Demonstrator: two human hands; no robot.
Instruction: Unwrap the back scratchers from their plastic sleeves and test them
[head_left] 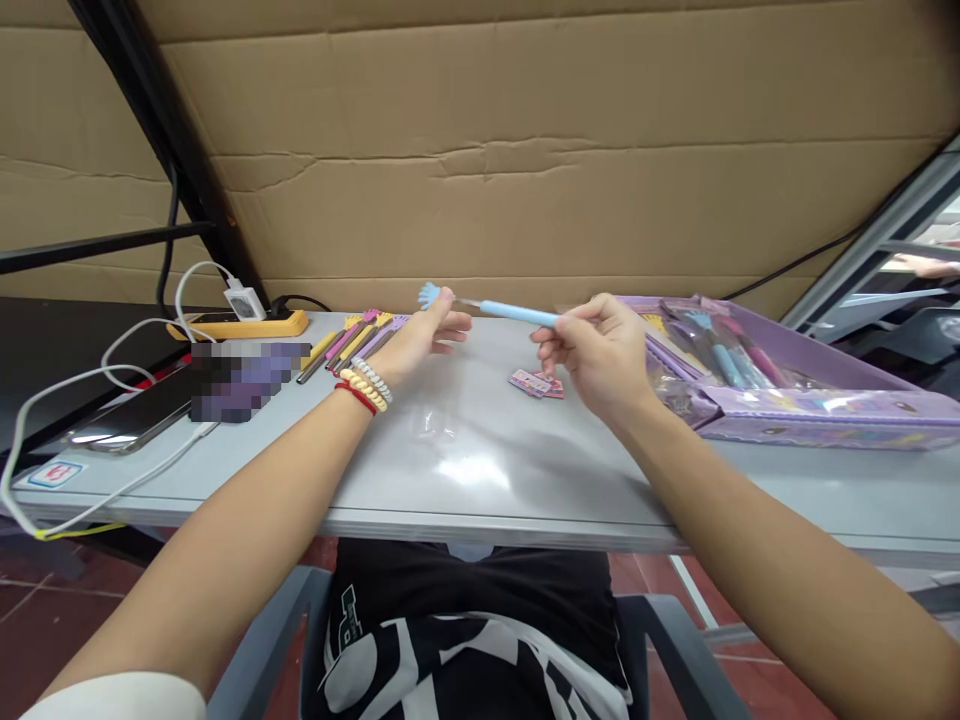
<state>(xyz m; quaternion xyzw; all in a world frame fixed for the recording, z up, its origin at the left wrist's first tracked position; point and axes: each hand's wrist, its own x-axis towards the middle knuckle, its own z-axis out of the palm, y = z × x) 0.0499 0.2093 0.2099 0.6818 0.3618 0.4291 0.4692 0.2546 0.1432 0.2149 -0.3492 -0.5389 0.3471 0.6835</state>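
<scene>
A light blue back scratcher (517, 313) with a small hand-shaped head is held level above the table, a thin metal rod showing between head and handle. My left hand (424, 345) is closed at its head end, thumb against the rod just behind the head. The far end of the blue handle is pinched between the thumb and fingers of my right hand (600, 355). To the left of my left hand, several back scratchers (346, 340) in yellow, pink and purple lie side by side, partly hidden by that hand. Small printed cards (536, 384) rest on the table below the handle.
An open purple box (825, 425) at the right holds several wrapped back scratchers. At the left are a phone (127, 425), white cables and a yellow power strip (289, 325). Clear plastic (437, 425) lies on the grey table (480, 500). Cardboard stands behind.
</scene>
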